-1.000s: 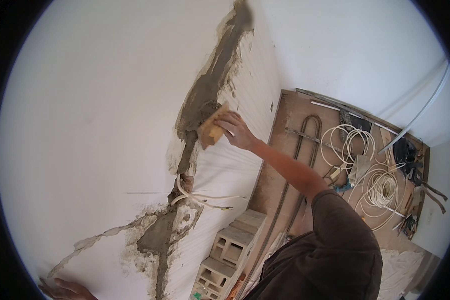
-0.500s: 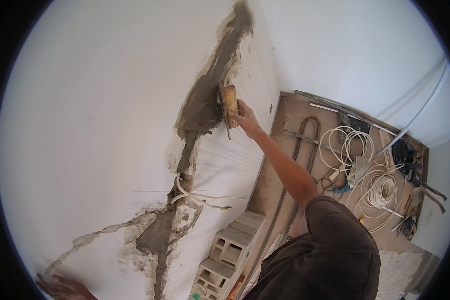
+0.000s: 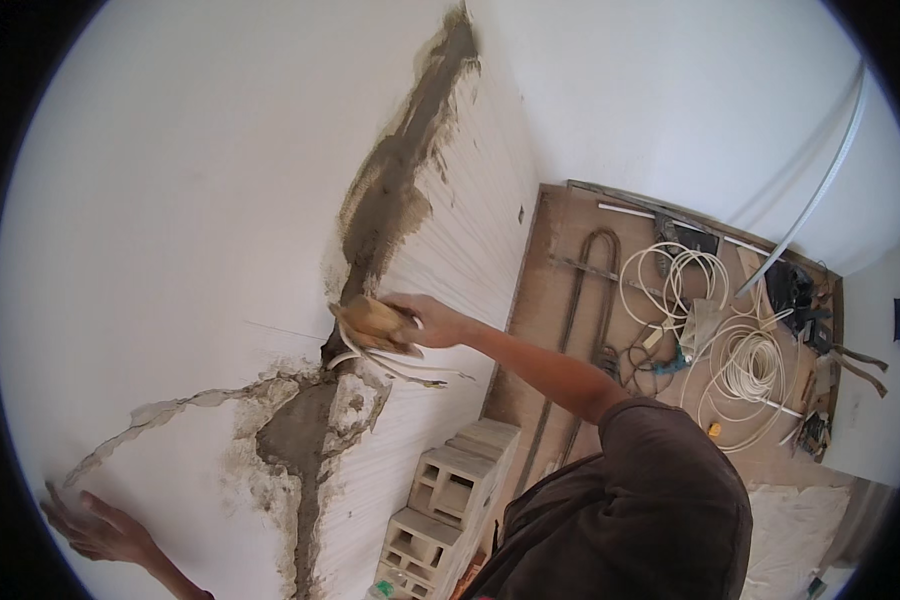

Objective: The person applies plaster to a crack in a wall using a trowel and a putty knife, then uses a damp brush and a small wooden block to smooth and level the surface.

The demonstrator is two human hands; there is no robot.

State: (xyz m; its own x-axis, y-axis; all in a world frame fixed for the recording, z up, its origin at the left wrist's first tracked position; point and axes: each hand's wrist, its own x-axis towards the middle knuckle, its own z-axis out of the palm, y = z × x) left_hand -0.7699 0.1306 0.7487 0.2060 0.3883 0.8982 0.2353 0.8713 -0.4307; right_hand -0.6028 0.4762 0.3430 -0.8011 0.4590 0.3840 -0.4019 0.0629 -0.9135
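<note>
My right hand (image 3: 425, 318) is closed on a small wooden float (image 3: 382, 328), tilted against the wall where the grey mortar strip narrows. Several pale cables (image 3: 410, 373) stick out of the wall just below the float. Above it, the strip of damp mortar (image 3: 378, 205) climbs the white wall (image 3: 190, 200) with ragged edges. Below the cables, a wider mortar patch (image 3: 295, 432) runs downward, and a thin filled crack (image 3: 160, 412) branches off to the left. At the lower left, my left hand (image 3: 105, 528) rests on the wall with its fingers spread, holding nothing.
Stacked hollow blocks (image 3: 445, 485) stand against the wall's foot. On the brown floor lie coiled white cable (image 3: 755, 365), bent metal bars (image 3: 580, 290), black bags (image 3: 790, 290) and scraps. A pale conduit (image 3: 820, 185) leans at the far right. A whitish sheet (image 3: 795, 540) lies lower right.
My right hand has brought the float down the strip, from the wide upper part to just above the cables. The upper mortar looks smoother and narrower. My left hand stays against the wall.
</note>
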